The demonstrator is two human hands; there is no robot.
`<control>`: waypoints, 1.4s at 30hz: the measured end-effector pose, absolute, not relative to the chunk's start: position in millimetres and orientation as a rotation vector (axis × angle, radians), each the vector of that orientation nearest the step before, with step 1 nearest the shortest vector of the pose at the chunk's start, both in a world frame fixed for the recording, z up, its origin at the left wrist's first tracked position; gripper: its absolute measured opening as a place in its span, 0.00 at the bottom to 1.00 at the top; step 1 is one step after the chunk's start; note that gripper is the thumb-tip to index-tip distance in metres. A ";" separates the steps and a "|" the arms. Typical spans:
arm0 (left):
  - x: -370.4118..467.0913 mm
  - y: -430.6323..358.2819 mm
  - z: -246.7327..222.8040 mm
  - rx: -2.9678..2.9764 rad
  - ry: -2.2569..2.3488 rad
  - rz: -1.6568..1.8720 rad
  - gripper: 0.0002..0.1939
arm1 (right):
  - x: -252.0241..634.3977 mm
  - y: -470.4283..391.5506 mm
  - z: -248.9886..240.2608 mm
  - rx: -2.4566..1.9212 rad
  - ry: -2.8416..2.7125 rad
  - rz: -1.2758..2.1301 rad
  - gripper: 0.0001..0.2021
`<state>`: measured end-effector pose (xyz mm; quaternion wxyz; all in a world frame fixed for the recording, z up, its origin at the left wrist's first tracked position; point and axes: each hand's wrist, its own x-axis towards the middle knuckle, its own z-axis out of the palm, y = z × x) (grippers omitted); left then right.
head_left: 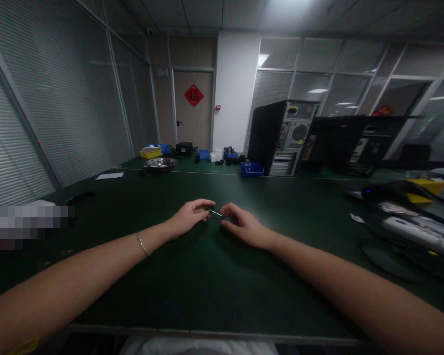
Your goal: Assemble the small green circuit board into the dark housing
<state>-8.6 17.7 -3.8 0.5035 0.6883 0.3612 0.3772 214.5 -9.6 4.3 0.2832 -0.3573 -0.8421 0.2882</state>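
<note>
1 thin metal rod point(216, 213), btwn the 2 hands, abv the table point(192, 301). Its L end sits at the fingertips of the L hand point(190, 216), thumb & fingers pinching it afaict; R end, dark, is in the gap btwn thumb & forefinger of the R hand point(244, 227). R fingers curled; can't tell if they press on it. Counts: 1 bracelet point(142, 244) on L wrist; 1 shiny metal bowl point(160, 165) far L, w/ 1 white sheet point(110, 176) nearer, at L edge. Far side: 1 yellow tray point(150, 153), 1 blk box point(184, 147), 1 white item point(216, 155), 3 blue trays point(252, 169) clearly seen. 1 PC tower point(281, 138) just R of nearest blue tray. Stuff at far R blurred, can't count. 1 door point(193, 121) behind w/ 1 red sign point(194, 95).
</note>
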 end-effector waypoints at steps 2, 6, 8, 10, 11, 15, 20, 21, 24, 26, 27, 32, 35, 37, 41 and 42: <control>-9.4 17.4 -2.2 1.660 0.895 0.921 0.19 | 214.4 -11.3 6.0 -0.980 -2.253 0.746 0.12; -12.3 18.4 0.1 1.667 0.914 0.919 0.16 | 214.3 -13.9 8.0 -0.987 -2.240 0.695 0.12; -14.5 19.8 -0.3 1.681 0.909 0.899 0.15 | 214.4 -13.9 8.1 -0.993 -2.231 0.659 0.11; -16.4 21.0 -1.4 1.680 0.902 0.882 0.15 | 214.7 -12.8 7.4 -1.006 -2.225 0.618 0.11; -16.9 21.4 -1.9 1.676 0.897 0.876 0.16 | 215.0 -12.0 6.9 -1.014 -2.226 0.599 0.10; -16.1 21.1 -2.2 1.662 0.866 0.869 0.15 | 215.4 -11.0 6.0 -1.024 -2.262 0.541 0.10; -13.7 20.1 -1.2 1.634 0.835 0.860 0.14 | 213.8 -13.9 6.7 -1.007 -2.285 0.498 0.10; -13.7 20.2 -1.3 1.626 0.836 0.860 0.14 | 213.7 -13.8 6.2 -1.016 -2.285 0.487 0.10; -14.5 20.6 -1.8 1.604 0.838 0.858 0.14 | 214.2 -11.8 3.8 -1.050 -2.277 0.448 0.10; -15.1 20.5 -1.6 1.600 0.835 0.856 0.14 | 215.2 -10.7 2.8 -1.062 -2.276 0.432 0.10; -15.4 20.3 -1.3 1.602 0.832 0.852 0.13 | 215.7 -10.6 2.8 -1.063 -2.279 0.433 0.10; -16.0 18.2 1.0 1.634 0.802 0.821 0.14 | 216.8 -12.9 5.4 -1.054 -2.305 0.436 0.10; -15.3 17.4 1.6 1.640 0.825 0.829 0.16 | 216.7 -12.3 4.5 -1.054 -2.297 0.428 0.10; -14.9 17.7 1.2 1.640 0.844 0.835 0.16 | 216.8 -10.8 3.1 -1.056 -2.288 0.429 0.10; -15.5 19.4 -0.7 1.665 0.836 0.826 0.16 | 217.5 -9.5 2.8 -1.059 -2.296 0.447 0.10; -15.8 19.8 -1.1 1.672 0.829 0.819 0.16 | 217.6 -9.8 3.4 -1.059 -2.302 0.452 0.10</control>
